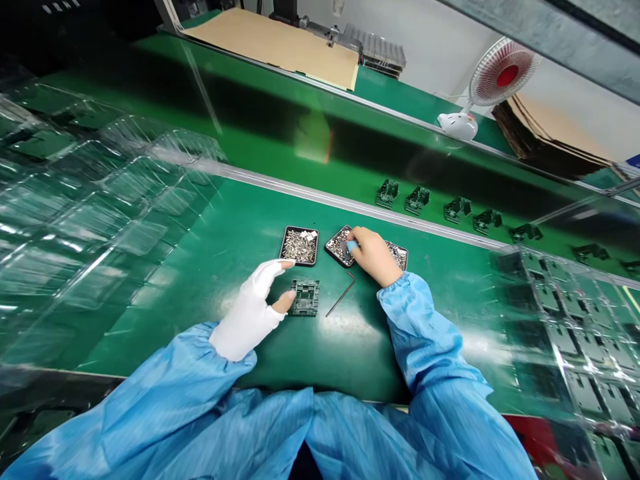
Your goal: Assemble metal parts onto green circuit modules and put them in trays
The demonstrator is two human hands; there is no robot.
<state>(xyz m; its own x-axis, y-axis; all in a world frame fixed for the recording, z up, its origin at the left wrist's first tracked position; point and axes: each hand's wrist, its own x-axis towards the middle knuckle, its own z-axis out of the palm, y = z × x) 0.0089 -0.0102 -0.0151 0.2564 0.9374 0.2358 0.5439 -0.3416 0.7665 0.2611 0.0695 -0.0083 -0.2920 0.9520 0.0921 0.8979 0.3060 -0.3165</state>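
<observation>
My right hand [376, 255] is over the middle tray [337, 257], apparently picking among small parts [338, 241]; I can't tell whether its fingers grip any. Next calls for a fine pinch. My left hand [245, 317], fingers apart, has its thumb at the edge of the board [307, 298] on the bench [330, 360].

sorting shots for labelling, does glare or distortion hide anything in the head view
Head view: glare whitens the green work surface below the hex key; reflections streak the clear trays at left; lines slant and stretch towards the edges; the circuit board stays visible, its fine details too small to read.
</observation>
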